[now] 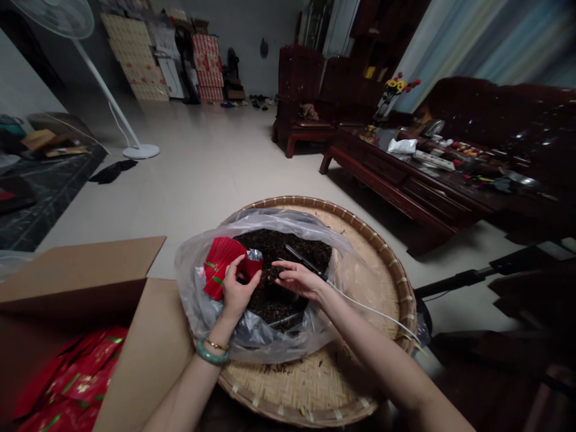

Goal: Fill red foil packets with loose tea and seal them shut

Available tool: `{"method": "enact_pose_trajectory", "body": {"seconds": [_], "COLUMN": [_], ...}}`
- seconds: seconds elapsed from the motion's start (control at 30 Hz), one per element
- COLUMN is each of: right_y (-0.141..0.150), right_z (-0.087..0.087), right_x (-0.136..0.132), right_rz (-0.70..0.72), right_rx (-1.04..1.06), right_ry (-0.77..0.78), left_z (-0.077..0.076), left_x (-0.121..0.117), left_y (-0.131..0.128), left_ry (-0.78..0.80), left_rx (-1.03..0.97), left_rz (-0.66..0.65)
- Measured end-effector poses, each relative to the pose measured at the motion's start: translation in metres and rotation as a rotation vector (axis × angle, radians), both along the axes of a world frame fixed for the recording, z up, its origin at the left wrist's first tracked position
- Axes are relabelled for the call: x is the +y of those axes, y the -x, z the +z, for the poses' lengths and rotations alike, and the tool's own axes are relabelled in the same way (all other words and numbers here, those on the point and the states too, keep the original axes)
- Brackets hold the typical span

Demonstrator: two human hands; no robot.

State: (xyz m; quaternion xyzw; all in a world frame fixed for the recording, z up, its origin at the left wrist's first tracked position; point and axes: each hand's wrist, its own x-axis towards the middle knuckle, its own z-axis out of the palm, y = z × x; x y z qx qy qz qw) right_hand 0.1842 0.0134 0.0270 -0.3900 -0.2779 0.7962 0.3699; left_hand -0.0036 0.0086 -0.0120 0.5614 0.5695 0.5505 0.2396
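Note:
A round woven bamboo tray lies in front of me. On it sits an open clear plastic bag full of dark loose tea leaves. My left hand is closed on a fanned stack of small red foil packets, one held open with its silver inside showing. My right hand hovers over the leaves, fingers pinched on a bit of tea beside a dark metal scoop. A white cable runs under my right wrist.
An open cardboard box at the left holds several red packets. A dark wooden coffee table with clutter stands at the right, dark chairs behind it. A standing fan and stacked cartons are on the far floor.

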Motion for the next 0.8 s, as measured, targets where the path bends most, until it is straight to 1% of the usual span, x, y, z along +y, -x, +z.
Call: {"method": "enact_pose_trajectory", "body": {"seconds": [0.13,0.23,0.33,0.43,0.53,0.67,0.8], "right_y": [-0.011,-0.015,-0.016,-0.013,-0.005,0.008,0.016], "right_z": [0.015,0.034,0.054,0.069,0.074,0.074,0.073], "right_x": [-0.001,-0.002,0.0,0.002,0.006,0.009,0.008], "right_rz": [-0.034,-0.065,-0.092,-0.097,-0.093,-0.096,-0.059], "right_rx": [-0.136,-0.243,-0.377,-0.478,-0.552,-0.727,-0.879], "right_ry": [-0.08,-0.181,-0.335,-0.506,-0.659,-0.864,-0.969], "left_z": [0.004,0.008,0.012,0.014,0.015,0.015,0.015], "left_x": [-0.002,-0.004,-0.006,-0.008,-0.008,-0.008,-0.009], "left_y": [-0.002,-0.003,-0.003,-0.002,-0.002,-0.003,-0.003], "left_ry": [-0.003,-0.025,-0.045,-0.059,-0.07,-0.063,-0.054], "left_rx": [0.065,0.129,0.185,0.227,0.247,0.24,0.232], "left_rz": [-0.026,-0.06,-0.101,-0.132,-0.149,-0.151,-0.15]}}
